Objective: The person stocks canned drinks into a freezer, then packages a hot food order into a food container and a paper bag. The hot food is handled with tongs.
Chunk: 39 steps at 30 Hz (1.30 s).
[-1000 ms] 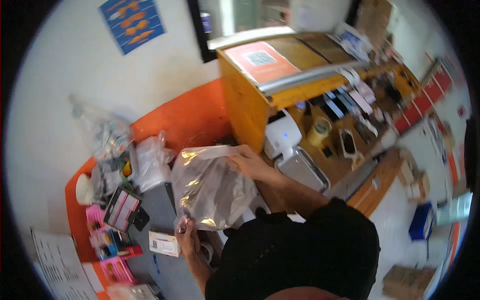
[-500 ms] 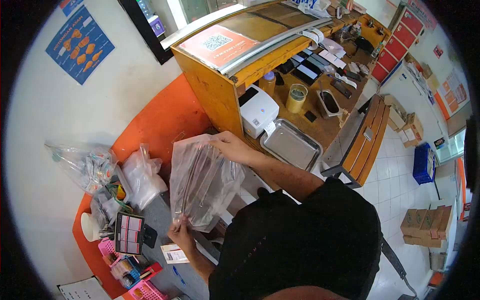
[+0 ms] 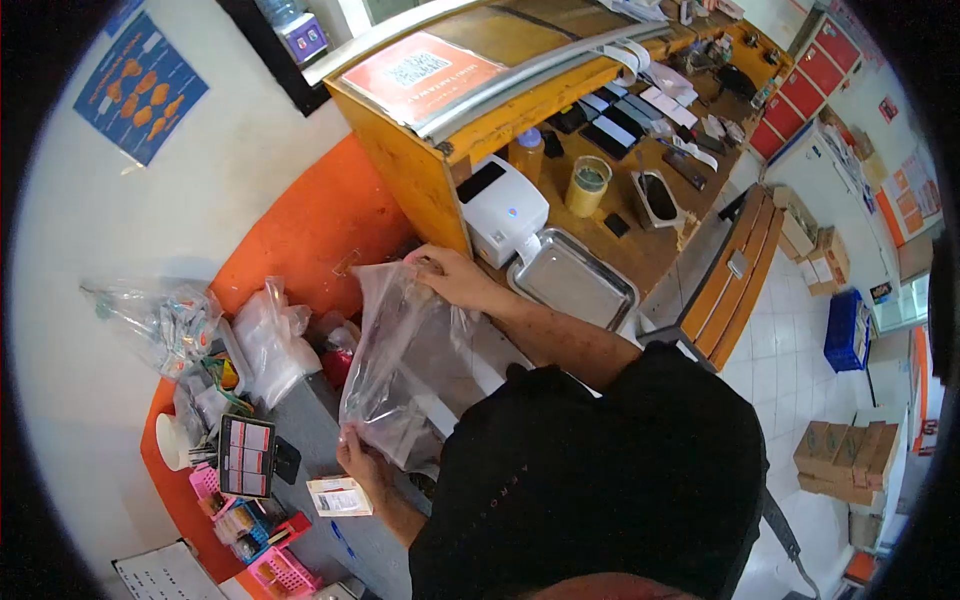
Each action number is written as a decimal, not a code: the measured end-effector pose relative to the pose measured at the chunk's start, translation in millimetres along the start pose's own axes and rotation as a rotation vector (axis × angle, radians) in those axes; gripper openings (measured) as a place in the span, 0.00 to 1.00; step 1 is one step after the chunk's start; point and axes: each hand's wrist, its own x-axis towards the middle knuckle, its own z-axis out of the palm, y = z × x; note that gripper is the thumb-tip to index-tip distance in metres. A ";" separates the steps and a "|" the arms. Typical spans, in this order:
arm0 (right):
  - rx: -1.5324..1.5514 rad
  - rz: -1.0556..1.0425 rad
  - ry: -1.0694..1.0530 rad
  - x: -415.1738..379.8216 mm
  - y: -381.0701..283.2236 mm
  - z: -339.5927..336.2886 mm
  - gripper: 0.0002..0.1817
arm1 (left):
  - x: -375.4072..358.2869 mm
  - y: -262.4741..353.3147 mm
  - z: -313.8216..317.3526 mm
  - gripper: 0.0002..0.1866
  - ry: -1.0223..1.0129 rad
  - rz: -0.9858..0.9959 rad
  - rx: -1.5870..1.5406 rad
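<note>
I had the clear bag stretched between both hands, and over the last second it had swung from lying broad and flat toward me to hanging more on edge and narrower, with creases running down it. My right hand had shifted up toward the printer and was pinching the bag's top edge, fingers closed on the plastic; my left hand gripped the bottom corner low, just above the small box on the grey counter. The bag hung in the air over the counter, between the orange wall and my chest, touching nothing else that I could make out. I judged that I was pulling it taut and turning it to find or open its mouth; whether the mouth had opened yet I could not tell. The steel tray sat just right of my wrist, untouched.
</note>
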 end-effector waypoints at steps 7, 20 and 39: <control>-0.738 -0.481 0.210 -25.5 -18.1 5.7 0.20 | -7.8 -16.6 20.4 0.05 0.018 0.044 -0.113; -0.277 -0.234 -0.523 -57.5 7.3 12.8 0.14 | -16.7 -30.8 109.2 0.07 -0.446 0.114 0.609; -0.636 -0.675 -0.109 -64.3 -57.7 0.7 0.40 | -29.6 49.9 116.4 0.17 -0.046 0.649 0.913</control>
